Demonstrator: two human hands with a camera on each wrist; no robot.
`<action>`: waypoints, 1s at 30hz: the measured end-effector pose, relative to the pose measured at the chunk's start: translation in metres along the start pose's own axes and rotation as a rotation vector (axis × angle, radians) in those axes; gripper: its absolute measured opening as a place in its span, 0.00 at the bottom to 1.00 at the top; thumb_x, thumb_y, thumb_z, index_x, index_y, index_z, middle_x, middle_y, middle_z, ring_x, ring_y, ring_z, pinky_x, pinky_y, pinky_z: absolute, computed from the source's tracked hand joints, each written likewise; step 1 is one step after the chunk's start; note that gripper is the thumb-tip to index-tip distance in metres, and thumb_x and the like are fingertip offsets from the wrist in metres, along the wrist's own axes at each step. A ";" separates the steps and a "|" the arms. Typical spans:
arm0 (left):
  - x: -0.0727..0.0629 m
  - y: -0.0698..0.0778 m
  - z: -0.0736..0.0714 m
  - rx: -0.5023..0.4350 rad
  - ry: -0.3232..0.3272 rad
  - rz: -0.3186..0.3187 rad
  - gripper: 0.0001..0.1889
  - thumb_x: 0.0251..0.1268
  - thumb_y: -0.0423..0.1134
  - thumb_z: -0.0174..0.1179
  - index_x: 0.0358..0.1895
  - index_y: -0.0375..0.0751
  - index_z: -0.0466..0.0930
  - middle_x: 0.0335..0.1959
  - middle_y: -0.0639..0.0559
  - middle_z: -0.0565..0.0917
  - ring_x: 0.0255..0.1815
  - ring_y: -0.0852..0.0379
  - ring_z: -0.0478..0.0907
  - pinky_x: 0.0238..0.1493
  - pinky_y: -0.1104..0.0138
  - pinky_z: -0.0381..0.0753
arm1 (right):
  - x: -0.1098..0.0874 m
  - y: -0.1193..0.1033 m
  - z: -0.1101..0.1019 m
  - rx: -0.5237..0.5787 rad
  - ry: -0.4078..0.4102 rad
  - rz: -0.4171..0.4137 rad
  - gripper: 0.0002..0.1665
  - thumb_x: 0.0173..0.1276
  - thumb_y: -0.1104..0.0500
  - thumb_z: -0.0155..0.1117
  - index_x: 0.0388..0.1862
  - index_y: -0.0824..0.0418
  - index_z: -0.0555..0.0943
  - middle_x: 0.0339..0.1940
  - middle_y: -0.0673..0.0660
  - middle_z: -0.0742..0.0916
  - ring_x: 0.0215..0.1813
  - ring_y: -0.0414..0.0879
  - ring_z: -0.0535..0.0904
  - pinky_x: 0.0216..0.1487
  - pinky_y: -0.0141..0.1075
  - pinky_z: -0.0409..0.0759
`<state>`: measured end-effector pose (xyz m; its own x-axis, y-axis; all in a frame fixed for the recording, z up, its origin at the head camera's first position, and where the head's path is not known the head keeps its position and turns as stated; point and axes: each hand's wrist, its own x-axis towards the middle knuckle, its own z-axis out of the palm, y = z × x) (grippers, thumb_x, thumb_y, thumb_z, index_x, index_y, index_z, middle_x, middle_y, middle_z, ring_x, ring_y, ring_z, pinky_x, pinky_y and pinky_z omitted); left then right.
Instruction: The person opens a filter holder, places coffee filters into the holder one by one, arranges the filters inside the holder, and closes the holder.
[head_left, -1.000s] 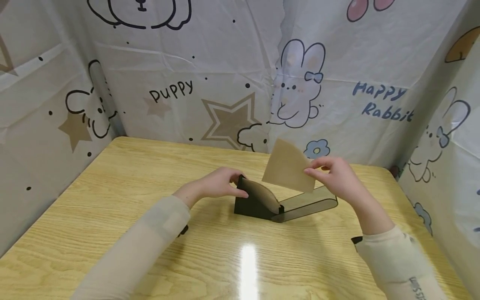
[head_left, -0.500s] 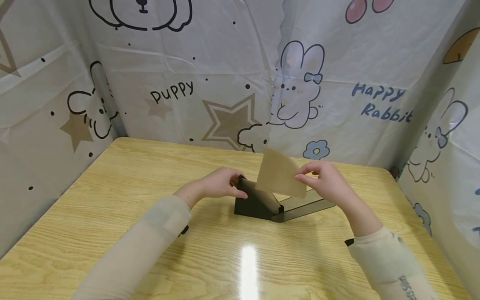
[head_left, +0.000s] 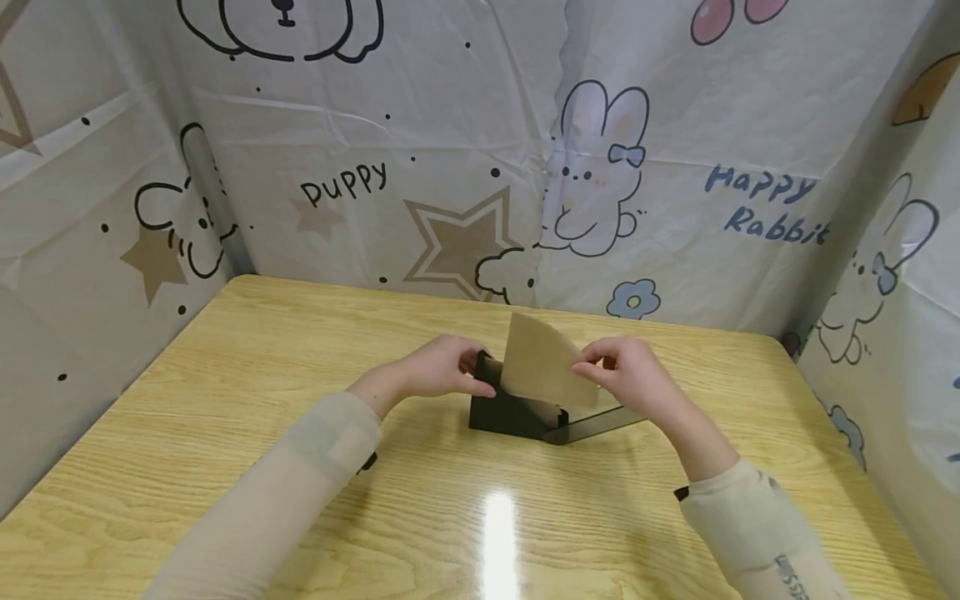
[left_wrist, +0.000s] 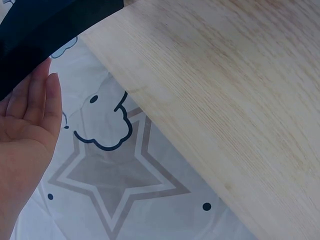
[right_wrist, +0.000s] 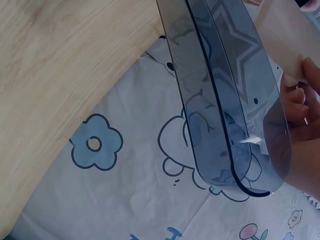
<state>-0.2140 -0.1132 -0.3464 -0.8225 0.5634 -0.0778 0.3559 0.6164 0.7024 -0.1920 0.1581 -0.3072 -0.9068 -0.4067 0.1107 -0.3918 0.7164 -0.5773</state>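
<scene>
With the left hand [head_left: 446, 365], in the head view, grips a black box [head_left: 502, 412] by its tall left end, setting the thumb on the near wall and reaching the fingers round behind, probably to stop it sliding on the tabletop [head_left: 300, 350]. With the right hand [head_left: 626, 377], pinches a piece of brown paper [head_left: 543, 362] by its right side, leaving most of it free and flat. Holds it tilted at the open top of the box, close enough to overlap in this view; hard to tell whether touching. Just below the paper, shows a strip of brown [head_left: 546, 412] within the box, perhaps more of the same. At the low right end of the box, has a smoky lid [head_left: 600, 426] swung out to the right, presumably to leave the top uncovered.

From the left wrist, shows the box dark overhead, with long fingers laid up against it and no thumb in sight. Seems to take hold from behind to leave the top clear for the paper.

From the right wrist, looks along the lid, with the right hand beyond it, clasping only the paper, apparently near the edge to spare it from creasing.
</scene>
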 end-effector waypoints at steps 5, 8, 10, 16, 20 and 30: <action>0.000 0.001 0.000 0.004 -0.002 -0.008 0.15 0.54 0.45 0.67 0.42 0.44 0.78 0.40 0.53 0.85 0.47 0.57 0.81 0.50 0.64 0.78 | 0.001 0.002 0.002 0.006 -0.009 0.006 0.05 0.62 0.61 0.64 0.31 0.62 0.85 0.27 0.53 0.83 0.26 0.42 0.69 0.28 0.31 0.68; 0.001 0.001 0.000 -0.010 -0.004 -0.004 0.15 0.55 0.44 0.67 0.43 0.44 0.79 0.40 0.53 0.85 0.46 0.57 0.81 0.50 0.64 0.78 | 0.002 0.002 0.002 0.005 -0.013 0.003 0.05 0.62 0.61 0.64 0.30 0.62 0.85 0.26 0.53 0.84 0.28 0.42 0.72 0.30 0.33 0.72; 0.001 0.001 0.000 -0.019 -0.003 -0.002 0.15 0.55 0.44 0.67 0.43 0.43 0.79 0.40 0.53 0.85 0.45 0.58 0.81 0.49 0.64 0.78 | 0.002 0.002 0.002 0.013 -0.018 0.001 0.05 0.62 0.61 0.64 0.30 0.62 0.84 0.26 0.54 0.84 0.29 0.42 0.73 0.29 0.33 0.73; 0.002 0.001 0.000 -0.042 -0.010 -0.014 0.15 0.55 0.43 0.67 0.44 0.44 0.79 0.40 0.53 0.85 0.44 0.59 0.82 0.49 0.64 0.78 | 0.001 0.002 0.004 0.046 -0.060 0.032 0.05 0.64 0.61 0.63 0.31 0.62 0.83 0.27 0.55 0.84 0.28 0.43 0.74 0.26 0.33 0.75; 0.002 0.001 0.000 -0.049 -0.008 -0.023 0.15 0.55 0.43 0.67 0.44 0.44 0.79 0.40 0.53 0.85 0.45 0.59 0.82 0.50 0.64 0.78 | 0.001 0.001 0.006 0.038 -0.068 0.024 0.06 0.64 0.61 0.63 0.29 0.61 0.83 0.26 0.54 0.83 0.28 0.43 0.73 0.29 0.34 0.74; 0.001 0.000 0.001 -0.038 -0.002 -0.020 0.14 0.55 0.44 0.67 0.43 0.45 0.79 0.41 0.54 0.85 0.46 0.58 0.81 0.51 0.64 0.78 | 0.002 0.001 0.014 0.017 -0.098 0.033 0.06 0.65 0.60 0.62 0.30 0.61 0.83 0.28 0.54 0.84 0.29 0.43 0.72 0.32 0.35 0.71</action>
<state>-0.2146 -0.1119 -0.3473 -0.8282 0.5524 -0.0939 0.3218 0.6061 0.7274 -0.1923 0.1505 -0.3186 -0.8995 -0.4368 0.0120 -0.3582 0.7213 -0.5928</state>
